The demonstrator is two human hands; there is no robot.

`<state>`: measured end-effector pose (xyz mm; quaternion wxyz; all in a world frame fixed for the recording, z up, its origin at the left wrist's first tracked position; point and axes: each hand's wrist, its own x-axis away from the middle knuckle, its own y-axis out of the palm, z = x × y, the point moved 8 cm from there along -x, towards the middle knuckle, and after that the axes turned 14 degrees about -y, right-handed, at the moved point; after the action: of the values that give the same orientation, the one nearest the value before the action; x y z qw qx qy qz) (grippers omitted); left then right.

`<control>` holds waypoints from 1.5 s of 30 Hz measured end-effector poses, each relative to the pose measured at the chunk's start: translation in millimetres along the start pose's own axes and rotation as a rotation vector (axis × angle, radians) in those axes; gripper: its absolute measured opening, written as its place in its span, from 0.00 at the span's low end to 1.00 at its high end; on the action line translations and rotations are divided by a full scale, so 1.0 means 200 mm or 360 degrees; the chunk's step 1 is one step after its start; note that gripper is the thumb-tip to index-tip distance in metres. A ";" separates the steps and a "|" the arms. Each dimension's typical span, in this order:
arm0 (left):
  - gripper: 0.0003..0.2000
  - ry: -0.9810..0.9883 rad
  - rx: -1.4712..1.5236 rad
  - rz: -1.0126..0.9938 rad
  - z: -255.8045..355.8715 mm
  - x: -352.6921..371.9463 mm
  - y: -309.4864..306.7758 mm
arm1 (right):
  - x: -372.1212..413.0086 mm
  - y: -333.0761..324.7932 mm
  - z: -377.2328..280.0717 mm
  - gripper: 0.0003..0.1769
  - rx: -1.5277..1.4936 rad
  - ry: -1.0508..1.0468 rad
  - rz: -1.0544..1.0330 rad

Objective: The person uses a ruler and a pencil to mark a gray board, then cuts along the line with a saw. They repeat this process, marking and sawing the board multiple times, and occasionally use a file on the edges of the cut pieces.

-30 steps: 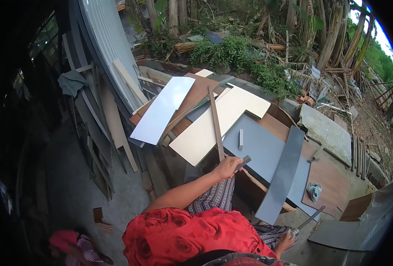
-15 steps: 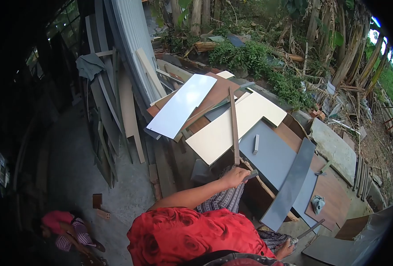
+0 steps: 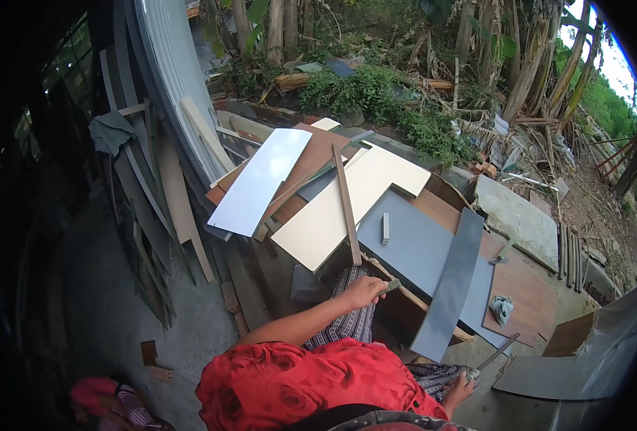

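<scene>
My left hand is closed around a small grey rectangular block, which sticks out past the fingers above my patterned trousers. Low on the right, my right hand grips the handle end of a long, narrow, dark knife-like tool. Its blade points up and to the right, close to the edge of the boards. Just beyond my left hand, a thin brown strip lies across a cream board. A long grey panel rests at a slant over a wider blue-grey sheet.
A small pale block and a crumpled cloth-like bundle lie on the boards. A white glossy panel is at the far left of the pile. Long strips lean by the corrugated metal. Another person is low at left.
The whole view has shifted, so the boards appear further left. Both hands keep their holds; the block in my left hand is tilted slightly differently.
</scene>
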<state>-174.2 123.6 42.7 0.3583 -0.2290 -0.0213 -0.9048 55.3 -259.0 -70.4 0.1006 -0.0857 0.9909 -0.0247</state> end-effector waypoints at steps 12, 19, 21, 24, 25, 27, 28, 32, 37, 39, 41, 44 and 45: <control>0.24 -0.0055 -0.0108 -0.0030 -0.02 -0.01 0.03 | 0.00 0.02 -0.02 0.07 0.0019 0.0066 0.0021; 0.24 -0.0180 -0.0155 -0.0177 -0.03 -0.07 0.12 | 0.00 0.01 -0.03 0.08 0.0028 0.0046 0.0000; 0.25 -0.0190 -0.0247 -0.0184 -0.02 -0.07 0.15 | 0.00 0.01 -0.02 0.08 0.0001 0.0054 -0.0002; 0.21 0.0304 -0.0614 -0.0015 0.08 -0.06 0.20 | 0.01 0.01 -0.03 0.08 -0.0011 0.0061 0.0035; 0.21 0.0303 -0.0624 -0.0023 0.09 -0.06 0.22 | 0.01 0.01 -0.05 0.08 -0.0050 0.0045 0.0028; 0.20 0.0380 -0.0805 0.0060 0.12 -0.04 0.28 | 0.01 0.02 -0.07 0.08 -0.0089 0.0037 0.0030; 0.20 0.0380 -0.0813 0.0055 0.14 -0.04 0.30 | 0.01 0.01 -0.07 0.08 -0.0076 0.0024 0.0025; 0.20 0.0386 -0.0901 -0.0149 0.31 -0.02 0.48 | 0.01 -0.01 -0.03 0.09 -0.0025 -0.0001 0.0027; 0.19 0.0773 -0.1091 -0.0359 0.42 -0.04 0.76 | 0.02 -0.02 -0.03 0.10 -0.0094 -0.0001 0.0069; 0.18 0.0833 -0.1107 -0.0359 0.46 -0.04 0.85 | 0.02 -0.03 -0.02 0.12 -0.0108 -0.0007 0.0083; 0.17 0.0890 -0.1122 -0.0357 0.49 -0.07 0.93 | 0.03 -0.03 -0.03 0.09 -0.0118 0.0012 0.0092; 0.15 0.1011 -0.1139 -0.0298 0.52 -0.16 1.02 | 0.03 -0.02 -0.05 0.09 -0.0144 0.0056 0.0113; 0.15 0.1063 -0.1241 -0.0278 0.52 -0.19 1.06 | 0.03 -0.02 -0.04 0.09 -0.0138 0.0060 0.0126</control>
<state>31.7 11.1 93.0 0.1569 -0.0417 0.4139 -0.8958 48.8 -263.9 -62.8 0.0791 -0.0501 0.9954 0.0206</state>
